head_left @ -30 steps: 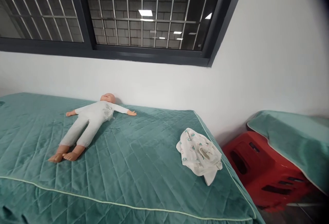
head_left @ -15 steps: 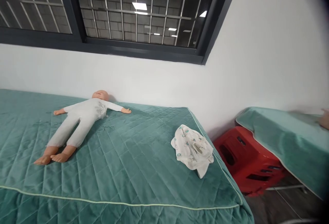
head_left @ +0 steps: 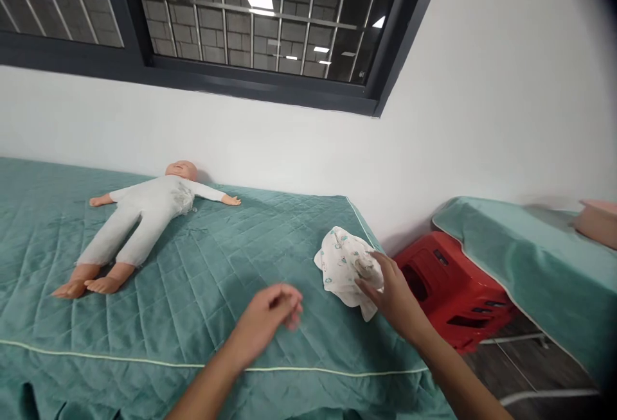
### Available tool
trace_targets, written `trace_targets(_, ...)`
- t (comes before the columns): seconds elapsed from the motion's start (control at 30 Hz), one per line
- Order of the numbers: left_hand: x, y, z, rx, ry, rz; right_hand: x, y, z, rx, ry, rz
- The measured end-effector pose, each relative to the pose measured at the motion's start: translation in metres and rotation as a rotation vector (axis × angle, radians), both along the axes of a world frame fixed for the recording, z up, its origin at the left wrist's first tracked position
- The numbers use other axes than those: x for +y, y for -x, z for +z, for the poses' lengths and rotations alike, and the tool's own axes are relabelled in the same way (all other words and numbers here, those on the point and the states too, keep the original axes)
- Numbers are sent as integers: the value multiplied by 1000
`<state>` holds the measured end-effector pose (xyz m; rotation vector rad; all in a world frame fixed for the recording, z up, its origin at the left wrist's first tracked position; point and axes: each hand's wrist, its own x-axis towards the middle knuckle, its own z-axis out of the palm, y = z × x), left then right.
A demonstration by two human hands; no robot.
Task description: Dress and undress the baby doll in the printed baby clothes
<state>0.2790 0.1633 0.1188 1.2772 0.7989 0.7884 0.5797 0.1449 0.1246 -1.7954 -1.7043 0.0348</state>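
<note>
A crumpled white cloth (head_left: pixel 337 256) with small green prints lies near the right end of the green quilted bed cover (head_left: pixel 231 266). My right hand (head_left: pixel 385 288) is over its right side, thumb and fingers apart around a bunched fold; whether they touch it I cannot tell. To the left of the cloth, my left hand (head_left: pixel 272 311) hovers over the cover, slightly blurred, fingers loosely curled with nothing in them. A baby doll (head_left: pixel 149 208) with a white cloth body lies on its back farther left, arms spread, head toward the wall.
A barred window (head_left: pixel 250 22) with a dark frame is set in the white wall (head_left: pixel 270 144) behind the bed. At the right stand a red plastic stool (head_left: pixel 448 291) and a second green-covered surface (head_left: pixel 520 234) with a pinkish box-like object (head_left: pixel 598 221) on it.
Both my hands have come into view from below, the right one reaching the cloth. The view has shifted slightly; the doll and cloth keep their places on the bed.
</note>
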Motion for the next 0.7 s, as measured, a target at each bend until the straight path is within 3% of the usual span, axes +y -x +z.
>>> trace_targets(0.07, 38, -20, -5, -122, 16, 159, 31, -9, -9, -27, 79, -83)
trace_targets(0.17, 77, -34, -21, -192, 106, 249, 54, -14, -21, -32, 165, -178)
trace_targets(0.3, 89, -28, -36, -300, 132, 184, 58, 2, -13, 181, 119, -214)
trace_targets(0.4, 84, -22, -35, -370, 53, 108, 60, 39, 12, 399, 73, -94)
trace_targets(0.5, 82, -21, -36, -360, -57, 116, 68, 89, 39, 712, 211, 178)
trace_targets(0.6, 85, -22, -44, -355, -85, 328, 80, 130, 60, 927, 302, 339)
trace_targets(0.7, 89, -20, -53, -304, -96, 532, 89, 142, 77, 998, 269, 336)
